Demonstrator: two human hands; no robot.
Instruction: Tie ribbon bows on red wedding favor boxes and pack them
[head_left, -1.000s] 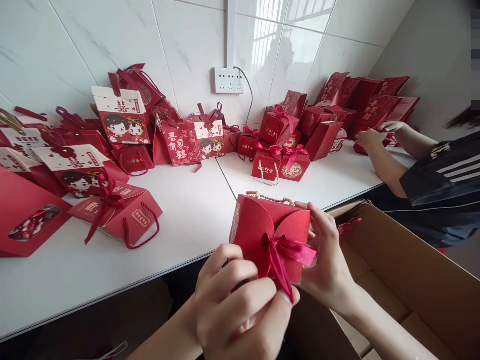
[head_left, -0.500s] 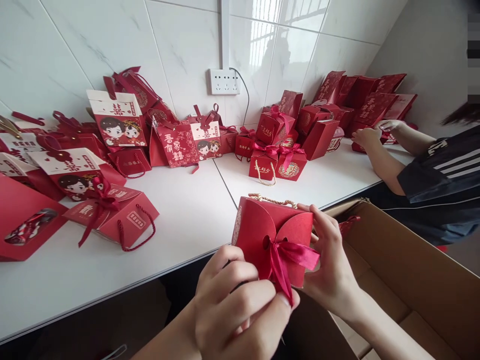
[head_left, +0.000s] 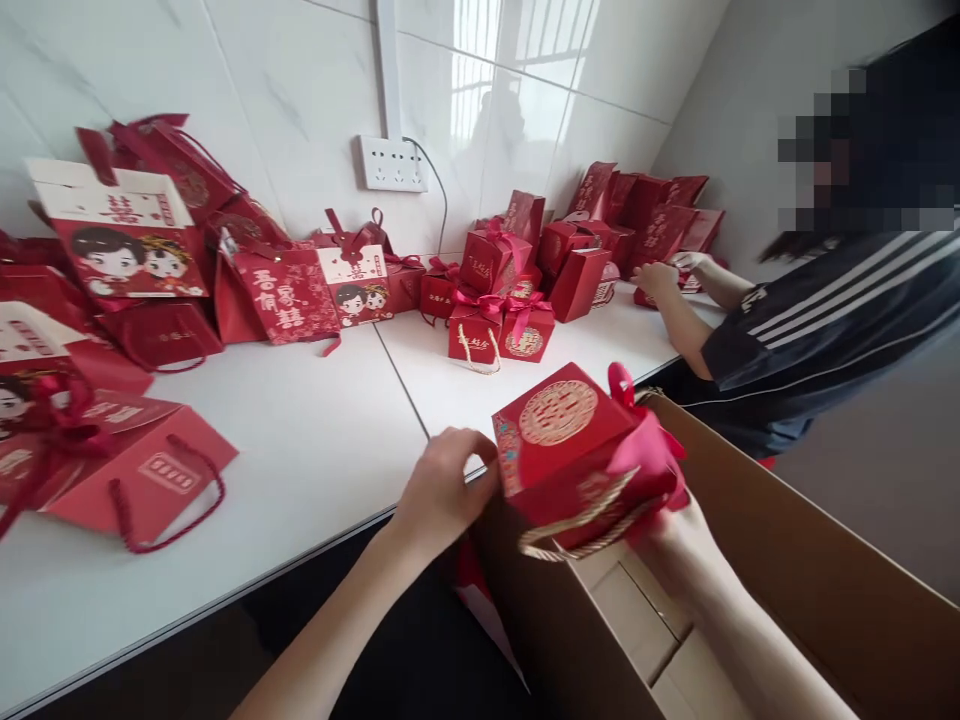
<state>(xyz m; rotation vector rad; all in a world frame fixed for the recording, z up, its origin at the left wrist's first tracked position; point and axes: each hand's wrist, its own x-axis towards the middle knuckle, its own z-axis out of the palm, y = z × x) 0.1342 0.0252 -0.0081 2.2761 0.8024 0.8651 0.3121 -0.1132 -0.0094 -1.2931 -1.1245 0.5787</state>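
Observation:
A red gift box point(head_left: 559, 440) with a gold round emblem, a pink ribbon bow point(head_left: 649, 450) and a twisted gold cord handle point(head_left: 577, 535) is tilted above the opening of a cardboard carton. My right hand point(head_left: 679, 545) grips the box from its ribbon side; most of its fingers are hidden behind the bow. At the box's left corner is my left hand point(head_left: 446, 490), fingers curved with a gap between thumb and forefinger, holding nothing visible. Whether its fingertips touch the box I cannot tell.
The open cardboard carton point(head_left: 795, 520) stands against the white table point(head_left: 300, 440). Several red gift boxes point(head_left: 499, 325) line the wall, and one with a cord handle point(head_left: 157, 465) lies at the left. A co-worker's hands point(head_left: 667, 280) handle boxes at the far right.
The gift box has turned, bringing its emblem side up and its bow to the right. My left hand has let go of the ribbon and moved left. The view has swung right.

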